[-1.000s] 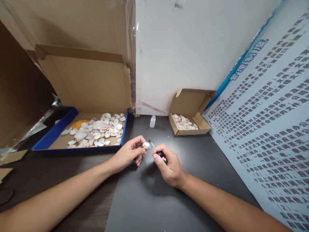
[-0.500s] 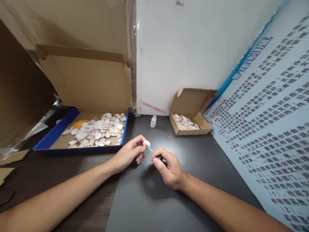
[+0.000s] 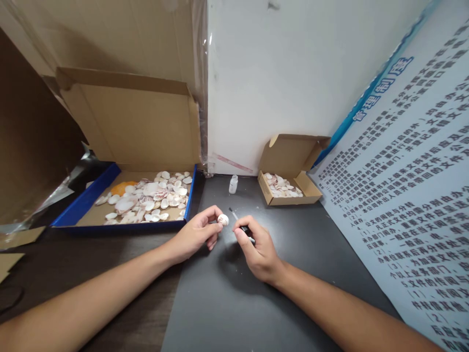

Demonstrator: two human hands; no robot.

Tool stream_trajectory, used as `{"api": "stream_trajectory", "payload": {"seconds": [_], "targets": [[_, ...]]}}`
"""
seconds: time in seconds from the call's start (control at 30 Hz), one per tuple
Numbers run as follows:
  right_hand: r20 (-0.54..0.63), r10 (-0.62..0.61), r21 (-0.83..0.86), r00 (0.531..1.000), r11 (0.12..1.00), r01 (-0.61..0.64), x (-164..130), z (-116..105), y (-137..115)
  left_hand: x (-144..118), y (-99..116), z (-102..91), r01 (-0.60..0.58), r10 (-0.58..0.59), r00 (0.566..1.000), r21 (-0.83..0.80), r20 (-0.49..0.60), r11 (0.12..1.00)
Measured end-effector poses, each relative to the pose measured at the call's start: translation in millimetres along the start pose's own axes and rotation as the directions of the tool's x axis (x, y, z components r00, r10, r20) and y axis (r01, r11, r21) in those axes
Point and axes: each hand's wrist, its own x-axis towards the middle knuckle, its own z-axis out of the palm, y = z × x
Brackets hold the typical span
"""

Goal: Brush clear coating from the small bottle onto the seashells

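Left hand [image 3: 196, 234] pinching shell [image 3: 223, 220], right hand [image 3: 256, 247] gripping brush [image 3: 234, 215] beside it

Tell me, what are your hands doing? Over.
Left hand pinching a shell. Right hand gripping a small brush, tip beside the shell. Nothing between them.

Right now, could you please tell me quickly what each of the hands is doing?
Left hand: closed, pinching a small shell in its fingertips.
Right hand: closed around a thin brush, tip clear of the shell.
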Motion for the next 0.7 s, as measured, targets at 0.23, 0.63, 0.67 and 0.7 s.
{"api": "stream_trajectory", "payload": {"seconds": [0.23,0.63,0.67,0.7], "targets": [[0.09,-0.068,-0.001,0.994,0.998,0.068,-1.1,-1.8,-1.6,-0.3,-0.1,-1.2,-0.026,0.025,0.999,0.066,0.023,0.997],[0.13,-0.105,-0.015,0.986,0.994,0.108,-3.0,-2.4,-1.3,-0.4,-0.5,-1.4,-0.026,0.023,0.999,0.1,0.029,0.995],[0.114,-0.089,-0.018,0.989,0.996,0.092,-2.6,-1.8,-0.9,-0.4,-0.5,-1.4,-0.027,0.024,0.999,0.099,0.029,0.995],[0.086,-0.068,-0.02,0.994,0.997,0.07,-2.1,-1.1,-0.4,-0.5,-0.4,-1.3,-0.03,0.027,0.999,0.098,0.031,0.995]]}}
